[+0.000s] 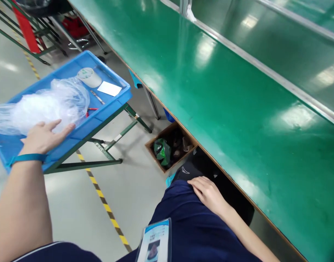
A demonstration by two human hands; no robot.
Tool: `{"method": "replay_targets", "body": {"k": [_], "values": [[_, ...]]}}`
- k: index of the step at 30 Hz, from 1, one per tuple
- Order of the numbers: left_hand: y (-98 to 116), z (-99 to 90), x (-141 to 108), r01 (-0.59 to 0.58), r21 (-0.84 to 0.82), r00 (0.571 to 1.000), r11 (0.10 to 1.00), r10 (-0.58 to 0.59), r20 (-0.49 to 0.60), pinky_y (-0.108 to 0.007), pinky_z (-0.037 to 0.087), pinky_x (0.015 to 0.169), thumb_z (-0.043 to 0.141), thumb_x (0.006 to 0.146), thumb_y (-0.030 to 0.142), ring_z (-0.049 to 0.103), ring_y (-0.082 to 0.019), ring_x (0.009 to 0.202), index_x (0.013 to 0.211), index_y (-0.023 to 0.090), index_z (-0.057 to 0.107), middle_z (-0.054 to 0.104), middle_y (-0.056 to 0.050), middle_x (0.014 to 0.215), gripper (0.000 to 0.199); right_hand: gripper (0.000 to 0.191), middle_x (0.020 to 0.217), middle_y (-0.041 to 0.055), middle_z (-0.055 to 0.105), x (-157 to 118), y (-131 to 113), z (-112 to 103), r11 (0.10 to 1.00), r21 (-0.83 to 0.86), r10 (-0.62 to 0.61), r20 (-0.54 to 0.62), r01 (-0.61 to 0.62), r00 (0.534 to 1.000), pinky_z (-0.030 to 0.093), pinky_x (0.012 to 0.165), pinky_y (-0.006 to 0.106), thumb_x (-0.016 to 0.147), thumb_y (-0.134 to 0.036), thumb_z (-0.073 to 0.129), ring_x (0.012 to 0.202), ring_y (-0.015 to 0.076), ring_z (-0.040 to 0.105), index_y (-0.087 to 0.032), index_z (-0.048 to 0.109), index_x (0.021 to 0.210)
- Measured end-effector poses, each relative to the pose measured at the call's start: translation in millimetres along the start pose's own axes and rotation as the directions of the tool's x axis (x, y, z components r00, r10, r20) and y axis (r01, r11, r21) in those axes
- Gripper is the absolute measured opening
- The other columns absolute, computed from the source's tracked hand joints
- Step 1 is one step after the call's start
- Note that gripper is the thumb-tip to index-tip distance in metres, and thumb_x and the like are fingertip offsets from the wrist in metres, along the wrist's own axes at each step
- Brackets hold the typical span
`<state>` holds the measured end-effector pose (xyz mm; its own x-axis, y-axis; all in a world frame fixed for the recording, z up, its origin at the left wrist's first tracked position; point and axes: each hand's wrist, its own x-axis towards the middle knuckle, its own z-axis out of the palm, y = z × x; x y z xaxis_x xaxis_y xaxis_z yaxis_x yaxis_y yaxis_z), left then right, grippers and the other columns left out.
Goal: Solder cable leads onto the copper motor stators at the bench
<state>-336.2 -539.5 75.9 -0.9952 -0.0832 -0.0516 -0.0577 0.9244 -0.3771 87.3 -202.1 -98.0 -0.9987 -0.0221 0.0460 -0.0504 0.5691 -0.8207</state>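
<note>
Green bench point(224, 109) on right, shiny with light reflections, metal rail point(248, 56) running along it; open brown box point(181, 159) on floor by its near edge, green plastic bag point(163, 152) plus dark clutter inside. Blue tray point(120, 96) on green metal stand point(86, 166) has white cylindrical container point(92, 78), white card point(110, 88) just beside it, pen-like tool point(97, 97) near, contents unclear. Yellow-black tape point(106, 206) crosses grey floor point(74, 211), red panel point(25, 29) upper left.

Navy shirt point(195, 218) — teal wristband point(29, 158)
</note>
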Motion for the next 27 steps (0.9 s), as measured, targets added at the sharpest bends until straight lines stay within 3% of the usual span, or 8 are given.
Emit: {"method": "replay_targets", "body": {"k": [3, 7, 9, 12, 14, 18, 23, 27], "values": [[11, 1.0, -30, 0.056, -0.218, 0.984, 0.974, -0.091, -0.156, -0.058, 0.016, 0.112, 0.03, 0.088, 0.072, 0.028, -0.037, 0.14, 0.145, 0.016, 0.043, 0.026, -0.01, 0.157, 0.08, 0.026, 0.099, 0.0093, 0.071, 2, 1, 1, 1.0, -0.006, -0.012, 0.019, 0.012, 1.0, 0.055, 0.08, 0.041, 0.099, -0.016, 0.042, 0.088, 0.0214, 0.067, -0.02, 0.064, 0.113], [56, 19.7, -89, -0.208, -0.342, 0.907, 0.917, 0.05, -0.418, -0.036, 0.028, 0.112, 0.039, 0.095, 0.052, 0.04, -0.024, 0.131, 0.128, 0.002, 0.054, 0.046, -0.012, 0.136, 0.061, 0.025, 0.1, 0.0093, 0.07, 4, 4, 3, 1.0, -0.01, -0.013, 0.027, 0.013, 1.0, 0.054, 0.081, 0.041, 0.099, -0.014, 0.043, 0.088, 0.0216, 0.066, -0.019, 0.062, 0.114], [98, 47.9, -125, -0.357, -0.407, 0.93, 0.84, 0.281, -0.236, -0.031, 0.029, 0.112, 0.031, 0.101, 0.041, 0.043, -0.019, 0.127, 0.119, 0.002, 0.057, 0.053, -0.012, 0.125, 0.05, 0.024, 0.1, 0.0095, 0.07, 4, 5, 3, 1.0, -0.015, -0.016, 0.032, 0.016, 0.999, 0.054, 0.081, 0.042, 0.099, -0.015, 0.043, 0.088, 0.0218, 0.066, -0.019, 0.062, 0.114], [174, 111.1, -177, -0.478, -0.514, 0.76, 0.712, 0.629, 0.164, -0.019, 0.039, 0.099, 0.036, 0.1, 0.031, 0.056, -0.013, 0.109, 0.103, 0.014, 0.068, 0.064, -0.004, 0.111, 0.037, 0.025, 0.101, 0.0096, 0.07, 2, 6, 3, 1.0, -0.02, 0.001, 0.053, 0.0, 0.999, 0.054, 0.082, 0.042, 0.099, -0.015, 0.043, 0.09, 0.0219, 0.066, -0.019, 0.062, 0.115], [222, 156.3, -198, -0.436, -0.505, 0.712, 0.745, 0.629, 0.313, -0.02, 0.045, 0.088, 0.048, 0.096, 0.028, 0.063, -0.014, 0.094, 0.091, 0.012, 0.071, 0.068, -0.008, 0.1, 0.028, 0.026, 0.101, 0.0094, 0.07, 1, 6, 3, 1.0, -0.025, 0.02, 0.074, -0.018, 0.997, 0.054, 0.082, 0.042, 0.099, -0.014, 0.042, 0.09, 0.022, 0.066, -0.019, 0.062, 0.115], [283, 220.6, -200, -0.299, -0.356, 0.737, 0.885, 0.452, 0.503, -0.034, 0.05, 0.084, 0.057, 0.092, 0.04, 0.065, -0.023, 0.096, 0.106, 0.003, 0.065, 0.066, -0.02, 0.11, 0.04, 0.026, 0.098, 0.0092, 0.069, -3, 7, 2, 0.998, -0.042, 0.045, 0.078, -0.042, 0.996, 0.055, 0.081, 0.041, 0.098, -0.013, 0.042, 0.089, 0.0221, 0.066, -0.017, 0.063, 0.113], [284, 243.9, -176, -0.289, -0.237, 0.753, 0.927, 0.373, 0.541, -0.037, 0.051, 0.084, 0.057, 0.092, 0.029, 0.065, -0.02, 0.095, 0.102, 0.007, 0.067, 0.068, -0.012, 0.101, 0.025, 0.026, 0.096, 0.0082, 0.069, -6, 10, 2, 0.996, -0.043, 0.086, 0.03, -0.084, 0.996, 0.055, 0.082, 0.04, 0.099, -0.014, 0.041, 0.087, 0.0205, 0.066, -0.018, 0.063, 0.113], [256, 240.0, -171, -0.384, -0.199, 0.821, 0.902, 0.432, 0.372, -0.044, 0.043, 0.097, 0.047, 0.088, 0.014, 0.054, -0.032, 0.118, 0.1, 0.005, 0.071, 0.061, -0.022, 0.117, 0.028, 0.026, 0.094, 0.0066, 0.067, -3, 12, 3, 0.994, -0.003, 0.11, -0.001, -0.11, 0.994, 0.055, 0.081, 0.037, 0.1, -0.015, 0.042, 0.085, 0.0187, 0.065, -0.02, 0.063, 0.113]]}}
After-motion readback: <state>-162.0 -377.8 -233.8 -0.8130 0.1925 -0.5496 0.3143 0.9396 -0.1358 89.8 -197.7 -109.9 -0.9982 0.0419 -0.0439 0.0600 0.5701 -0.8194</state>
